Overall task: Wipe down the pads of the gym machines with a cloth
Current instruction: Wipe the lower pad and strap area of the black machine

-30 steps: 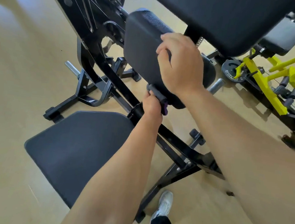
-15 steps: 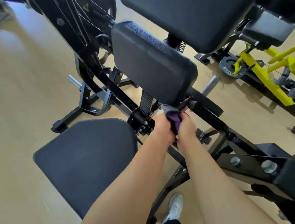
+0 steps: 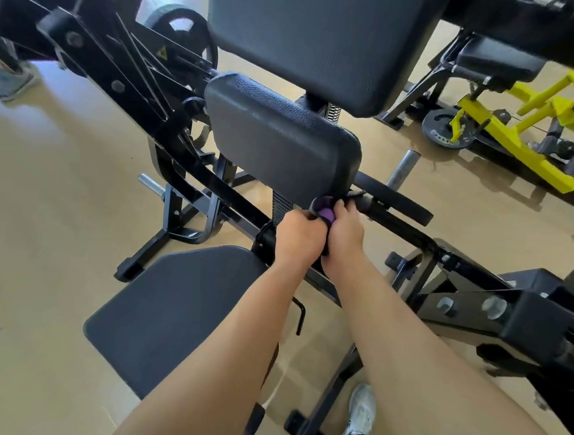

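Note:
A black chest pad stands tilted on the black machine frame, with a larger black pad above it and a black seat pad below. Just under the chest pad's lower right corner both hands meet on a purple and dark cloth. My left hand and my right hand are both closed on the bunched cloth, which is mostly hidden between them. The cloth is below the pad; whether it touches it I cannot tell.
The black frame bar runs diagonally under my hands. A yellow machine with a weight plate stands at the back right. A chrome peg sticks up behind the pad. My white shoe is on the tan floor. Another person's shoe is at the left.
My right hand left the chest pad's top and came down to join my left hand on the cloth. The view has shifted so the pad now sits higher.

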A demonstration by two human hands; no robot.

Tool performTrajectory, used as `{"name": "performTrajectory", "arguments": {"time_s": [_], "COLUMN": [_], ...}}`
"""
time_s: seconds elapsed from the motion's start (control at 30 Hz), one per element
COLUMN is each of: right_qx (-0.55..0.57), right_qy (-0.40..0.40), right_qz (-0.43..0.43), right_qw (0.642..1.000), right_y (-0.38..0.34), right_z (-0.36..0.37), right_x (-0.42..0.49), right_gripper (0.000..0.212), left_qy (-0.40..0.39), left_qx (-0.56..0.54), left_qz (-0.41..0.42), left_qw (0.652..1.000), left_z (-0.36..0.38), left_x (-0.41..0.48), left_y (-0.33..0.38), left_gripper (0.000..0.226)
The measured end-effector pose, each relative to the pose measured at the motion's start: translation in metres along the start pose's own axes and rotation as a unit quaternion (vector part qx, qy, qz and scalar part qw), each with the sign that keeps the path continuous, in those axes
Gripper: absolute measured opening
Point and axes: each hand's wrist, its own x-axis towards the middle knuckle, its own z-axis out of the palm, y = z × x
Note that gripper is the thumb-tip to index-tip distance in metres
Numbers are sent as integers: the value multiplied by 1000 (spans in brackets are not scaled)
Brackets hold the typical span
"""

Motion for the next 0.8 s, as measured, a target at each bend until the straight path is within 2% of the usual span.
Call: {"name": "performTrajectory", "arguments": {"time_s": [0.2, 0.27, 0.33, 0.4, 0.5, 0.57, 0.6, 0.67, 0.8], "right_qx": [24, -23, -121, -278, -500, -573, -592, -610, -588], "right_qy": [-29, -39, -41, -27, 2, 13, 17, 28, 104], "right_qz": [-136, -186, -256, -334, -415, -460, -472, -484, -510], "right_qw": [990, 982, 958, 900, 760, 678, 653, 626, 619], "right_y": [-36, -45, -48, -54, -70, -77, -79, -77, -67], "right_z": [7, 13, 20, 26, 44, 59, 66, 74, 59], "right_x": [-1, -3, -4, 0, 4, 7, 9, 15, 12], "right_gripper": [54, 58, 60, 53, 45, 48, 49, 48, 44], "left_qy": [25, 47, 68, 95, 159, 204, 223, 253, 267], "left_qx": [-39, -55, -82, -98, -68, -36, -18, 21, 89], "left_qz": [73, 87, 101, 104, 117, 126, 126, 139, 238], "left_qw": [996, 994, 989, 985, 978, 970, 966, 957, 930], "left_z": [-6, -11, -19, -29, -49, -61, -66, -72, -64], "left_x": [-8, -9, -10, -8, 6, 20, 25, 33, 34], "left_y": [41, 51, 59, 63, 68, 69, 71, 73, 68], "left_gripper": [30, 26, 23, 26, 30, 28, 30, 38, 29]}}
